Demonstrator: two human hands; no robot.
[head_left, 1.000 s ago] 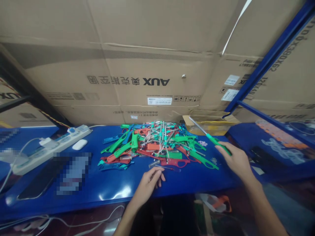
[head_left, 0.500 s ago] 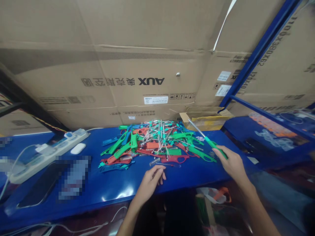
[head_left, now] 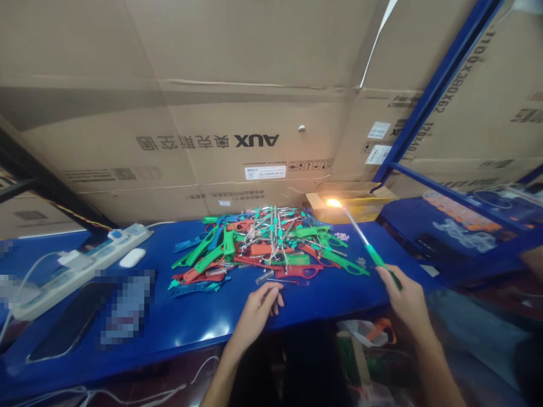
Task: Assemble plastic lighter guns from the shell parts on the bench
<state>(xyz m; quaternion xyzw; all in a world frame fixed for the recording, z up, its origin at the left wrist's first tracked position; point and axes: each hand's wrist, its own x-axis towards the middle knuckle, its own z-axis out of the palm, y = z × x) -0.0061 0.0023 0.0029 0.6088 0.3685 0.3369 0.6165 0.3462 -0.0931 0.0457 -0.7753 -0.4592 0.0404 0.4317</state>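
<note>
My right hand (head_left: pixel 405 297) is wrapped round a green utility lighter (head_left: pixel 377 257) with a long metal tube. An orange flame (head_left: pixel 334 202) burns at its tip, in front of the cardboard box at the back. My left hand (head_left: pixel 265 302) rests near the front edge of the blue table (head_left: pixel 203 319), fingers loosely bent and holding nothing visible. Just beyond it lie a thin screwdriver (head_left: pixel 282 281) and a small clear tube (head_left: pixel 265 276). A heap of green, red and blue lighter casings (head_left: pixel 216 254) with metal tubes and wires (head_left: pixel 275 232) fills the middle of the table.
A small open cardboard box (head_left: pixel 352 210) stands behind the heap. To the left are a white power strip (head_left: pixel 91 268), a white earbud case (head_left: pixel 132 258) and a dark phone (head_left: pixel 70 322). Blue shelf posts (head_left: pixel 436 96) rise at the right before large cardboard sheets (head_left: pixel 190 51).
A flame now burns at the lighter's tip. My right hand has shifted slightly right and down with the lighter; the left hand stays in place. The view has turned slightly.
</note>
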